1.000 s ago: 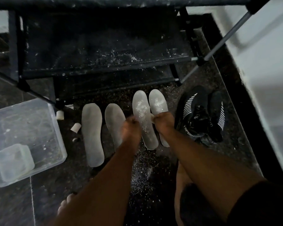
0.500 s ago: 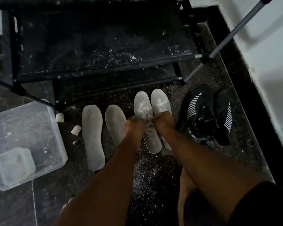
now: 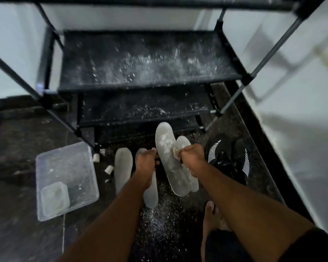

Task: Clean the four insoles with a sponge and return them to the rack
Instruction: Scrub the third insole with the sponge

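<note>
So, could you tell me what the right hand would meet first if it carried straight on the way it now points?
Probably the powdery insole: the right hand holds a sponge against its edge, knuckles pointing leftward across it. Beyond lies the left hand, though depth is unclear.

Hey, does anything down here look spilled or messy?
Yes. White powder is scattered over the rack's shelves, the dark floor, and the insole gripped by the left hand. The right hand holds a sponge against it.
</note>
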